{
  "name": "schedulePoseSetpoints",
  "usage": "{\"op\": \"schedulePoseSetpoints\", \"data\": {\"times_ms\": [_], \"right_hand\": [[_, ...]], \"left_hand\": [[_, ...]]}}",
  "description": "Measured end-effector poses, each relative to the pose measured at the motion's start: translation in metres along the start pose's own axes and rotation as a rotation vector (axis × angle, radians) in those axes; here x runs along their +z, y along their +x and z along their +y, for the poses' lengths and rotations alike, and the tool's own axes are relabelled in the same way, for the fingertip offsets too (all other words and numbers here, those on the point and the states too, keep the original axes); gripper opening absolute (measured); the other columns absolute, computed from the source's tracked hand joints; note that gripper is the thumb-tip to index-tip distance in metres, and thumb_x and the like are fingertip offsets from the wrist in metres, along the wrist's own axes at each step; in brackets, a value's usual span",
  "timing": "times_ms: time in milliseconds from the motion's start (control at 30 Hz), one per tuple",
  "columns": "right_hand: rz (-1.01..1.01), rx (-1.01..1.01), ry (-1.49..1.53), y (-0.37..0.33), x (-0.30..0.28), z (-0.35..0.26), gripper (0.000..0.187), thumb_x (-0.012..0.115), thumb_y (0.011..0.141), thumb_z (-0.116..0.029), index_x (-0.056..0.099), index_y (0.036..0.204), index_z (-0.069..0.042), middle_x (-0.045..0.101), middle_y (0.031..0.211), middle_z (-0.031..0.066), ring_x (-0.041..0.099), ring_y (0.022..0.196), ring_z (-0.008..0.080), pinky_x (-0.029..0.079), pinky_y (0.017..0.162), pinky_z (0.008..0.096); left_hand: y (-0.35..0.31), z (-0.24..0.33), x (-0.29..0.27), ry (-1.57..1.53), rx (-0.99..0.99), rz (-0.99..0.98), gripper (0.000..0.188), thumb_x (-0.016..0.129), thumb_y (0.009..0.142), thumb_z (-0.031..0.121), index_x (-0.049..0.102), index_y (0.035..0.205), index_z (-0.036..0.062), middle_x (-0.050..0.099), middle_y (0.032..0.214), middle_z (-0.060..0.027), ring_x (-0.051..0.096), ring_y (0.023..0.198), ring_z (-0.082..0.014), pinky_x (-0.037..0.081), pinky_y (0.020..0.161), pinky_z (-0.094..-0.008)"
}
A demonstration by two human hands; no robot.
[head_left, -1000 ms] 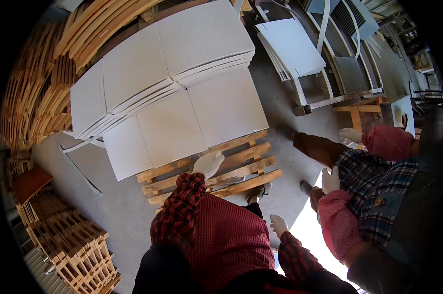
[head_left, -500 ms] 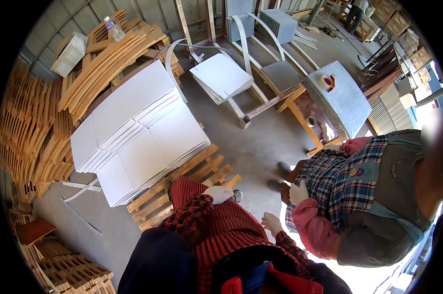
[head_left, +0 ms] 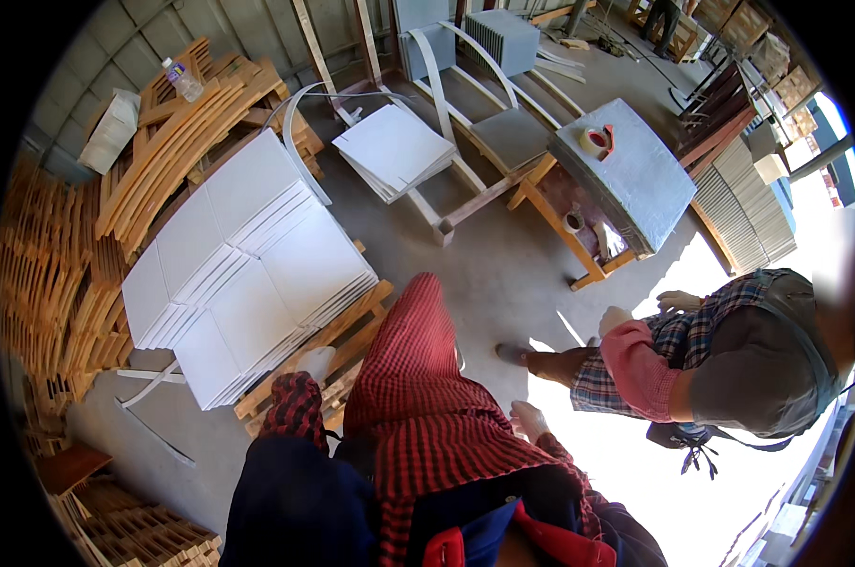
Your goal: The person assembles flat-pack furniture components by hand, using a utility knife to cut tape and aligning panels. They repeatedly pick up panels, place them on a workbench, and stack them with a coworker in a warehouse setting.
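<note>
Now that hands (head_left: 530,419) have spread wider, left one (head_left: 316,362) near pallet (head_left: 341,327)

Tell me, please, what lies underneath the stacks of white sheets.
A wooden pallet shows along the near side of the white sheets, partly hidden by the left hand. Whatever lies beneath the stacks' middle is covered and cannot be seen.

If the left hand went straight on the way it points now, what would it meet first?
Probably the near edge of the stacked white sheets, just beyond the left hand. Its height above the wooden pallet is hard to judge, so it might pass over them.
</note>
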State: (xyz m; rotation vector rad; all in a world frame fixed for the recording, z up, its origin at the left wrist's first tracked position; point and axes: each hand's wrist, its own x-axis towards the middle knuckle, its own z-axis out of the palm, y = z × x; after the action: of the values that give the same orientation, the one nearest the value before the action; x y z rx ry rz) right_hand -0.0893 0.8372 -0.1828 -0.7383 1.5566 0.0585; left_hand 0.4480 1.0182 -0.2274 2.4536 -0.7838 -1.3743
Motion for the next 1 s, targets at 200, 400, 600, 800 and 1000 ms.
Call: {"op": "schedulePoseSetpoints", "data": {"times_ms": [200,400,600,800,1000], "right_hand": [[0.000,-0.264,0.092,0.019,-0.021,-0.104,0.051,0.059,0.092,-0.039,0.056,0.130,-0.006,0.063,0.106,0.0059,0.062,0.089,0.0158,0.046,0.071,0.0272],[-0.026,-0.376,-0.028,0.050,-0.022,-0.231,0.059,0.058,0.095,-0.040,0.049,0.137,0.000,0.064,0.114,0.0106,0.063,0.093,0.0188,0.049,0.077,0.0294],[-0.075,-0.361,-0.277,0.091,-0.043,-0.336,0.061,0.058,0.094,-0.044,0.051,0.136,-0.001,0.065,0.114,0.0104,0.063,0.095,0.0198,0.049,0.079,0.0314],[0.096,-0.336,0.001,0.123,-0.089,-0.382,0.058,0.058,0.094,-0.045,0.055,0.134,-0.003,0.064,0.113,0.0085,0.062,0.098,0.0205,0.048,0.079,0.0309],[0.361,-0.350,-0.015,0.175,-0.170,-0.419,0.057,0.058,0.094,-0.044,0.055,0.133,-0.003,0.063,0.109,0.0075,0.060,0.084,0.0155,0.046,0.063,0.0265]], "left_hand": [[0.056,-0.022,0.070,0.454,0.049,-0.391,0.045,0.043,0.099,0.039,0.059,0.127,0.0078,0.063,0.122,-0.0191,0.056,0.117,-0.0387,0.042,0.094,-0.0474],[0.107,0.185,0.021,0.098,0.205,-0.212,0.053,0.042,0.092,0.045,0.062,0.125,0.0094,0.060,0.131,-0.0151,0.053,0.123,-0.0339,0.039,0.103,-0.0428],[0.157,0.357,-0.015,0.050,0.386,-0.222,0.049,0.041,0.094,0.043,0.064,0.122,0.0100,0.062,0.127,-0.0140,0.056,0.120,-0.0335,0.042,0.101,-0.0416],[0.198,0.405,-0.032,0.269,0.448,-0.375,0.047,0.042,0.094,0.042,0.063,0.119,0.0081,0.063,0.123,-0.0167,0.056,0.117,-0.0361,0.042,0.100,-0.0421],[0.231,0.407,-0.008,0.486,0.570,-0.470,0.032,0.038,0.097,0.025,0.060,0.115,0.0090,0.060,0.122,-0.0157,0.058,0.113,-0.0357,0.046,0.096,-0.0433]]}}
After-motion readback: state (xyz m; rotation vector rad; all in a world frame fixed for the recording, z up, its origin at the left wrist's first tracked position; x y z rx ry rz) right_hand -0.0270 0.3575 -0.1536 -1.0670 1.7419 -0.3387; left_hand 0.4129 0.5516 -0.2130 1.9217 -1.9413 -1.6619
